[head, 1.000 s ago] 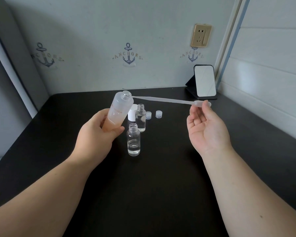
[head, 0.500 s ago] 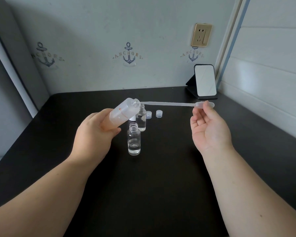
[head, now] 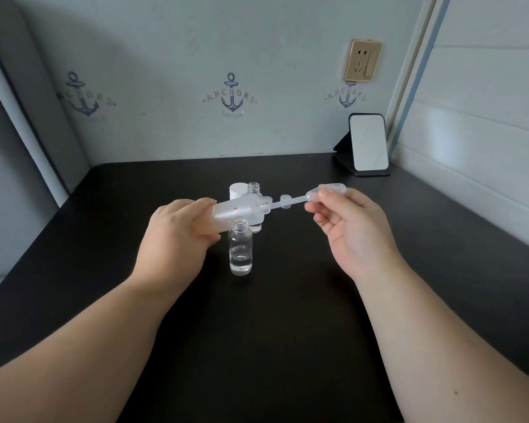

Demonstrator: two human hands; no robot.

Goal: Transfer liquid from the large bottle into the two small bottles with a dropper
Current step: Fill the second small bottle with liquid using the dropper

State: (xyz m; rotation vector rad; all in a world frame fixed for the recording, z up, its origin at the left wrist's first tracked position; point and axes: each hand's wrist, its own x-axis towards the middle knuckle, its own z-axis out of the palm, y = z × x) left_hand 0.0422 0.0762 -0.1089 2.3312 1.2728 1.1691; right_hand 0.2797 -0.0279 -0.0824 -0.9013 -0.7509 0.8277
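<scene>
My left hand [head: 177, 236] grips the large frosted bottle [head: 237, 212], tipped almost flat with its open mouth pointing right. The clear plastic dropper [head: 290, 203] has its tip inside that mouth, and my right hand [head: 353, 230] pinches its bulb between thumb and fingers. One small clear bottle [head: 241, 248] stands open on the black table [head: 287, 331] just below the large bottle, with a little liquid at its bottom. A second small bottle [head: 254, 190] stands behind, mostly hidden by the large bottle.
The large bottle's white cap [head: 238, 191] stands behind the bottles. Two small clear caps [head: 284, 201] lie to its right, partly behind the dropper. A small mirror on a black stand [head: 367, 146] leans at the back right corner, by the wall.
The large bottle has tilted further down toward horizontal. My right hand moved left and pushed the dropper tip into the bottle's mouth.
</scene>
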